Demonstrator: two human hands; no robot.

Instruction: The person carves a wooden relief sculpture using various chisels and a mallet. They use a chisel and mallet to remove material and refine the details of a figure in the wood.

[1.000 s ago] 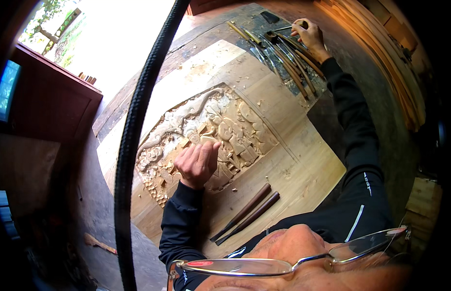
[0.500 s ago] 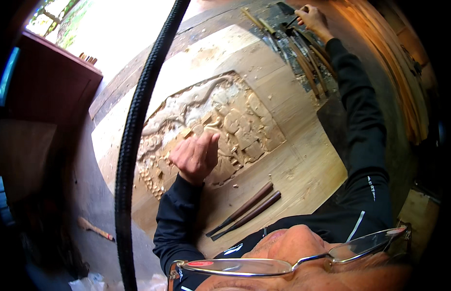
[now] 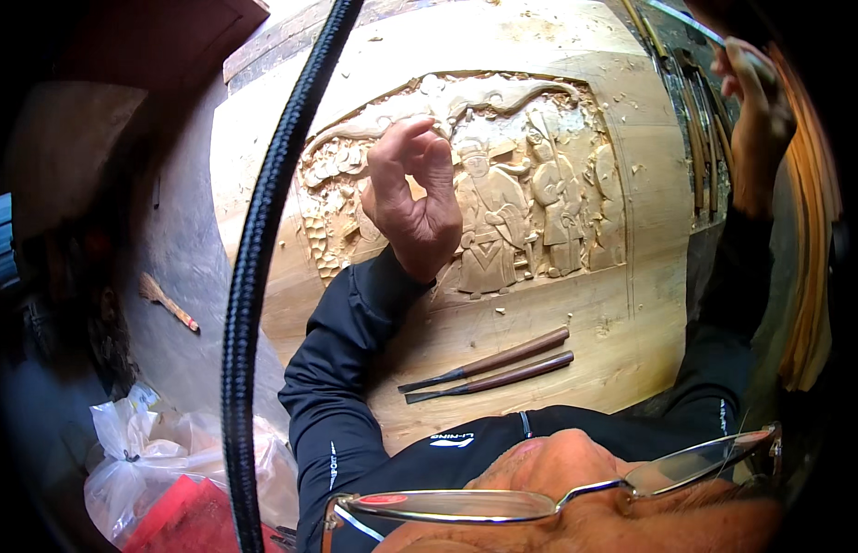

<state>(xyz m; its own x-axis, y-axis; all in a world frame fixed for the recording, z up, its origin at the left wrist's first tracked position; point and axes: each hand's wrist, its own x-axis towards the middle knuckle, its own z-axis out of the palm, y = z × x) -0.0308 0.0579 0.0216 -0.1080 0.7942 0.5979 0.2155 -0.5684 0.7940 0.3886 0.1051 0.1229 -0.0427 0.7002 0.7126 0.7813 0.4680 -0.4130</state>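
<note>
My left hand (image 3: 415, 198) is raised over the left part of a carved wooden relief panel (image 3: 489, 217). Its fingers curl round to meet the thumb, leaving a gap in the middle with nothing visible in it. Robed figures and a winding branch stand out on the panel. Off to the upper right, my right hand (image 3: 759, 124) closes round a chisel with a thin bright shaft (image 3: 687, 20); its grip end is blurred. Two dark-handled chisels (image 3: 512, 350) (image 3: 502, 375) lie side by side on the board near my chest.
Several carving tools (image 3: 701, 124) lie in a row right of the board. Long wood strips (image 3: 811, 240) stand at the far right. A brush (image 3: 171, 302) lies on the left, above a clear plastic bag (image 3: 138, 452) and a red item (image 3: 194, 516). A black braided cord (image 3: 263, 240) crosses the view.
My view has shifted. My left hand has lifted and turned palm toward me, from a downward curl over the panel. My right hand has come away from the tools with the chisel.
</note>
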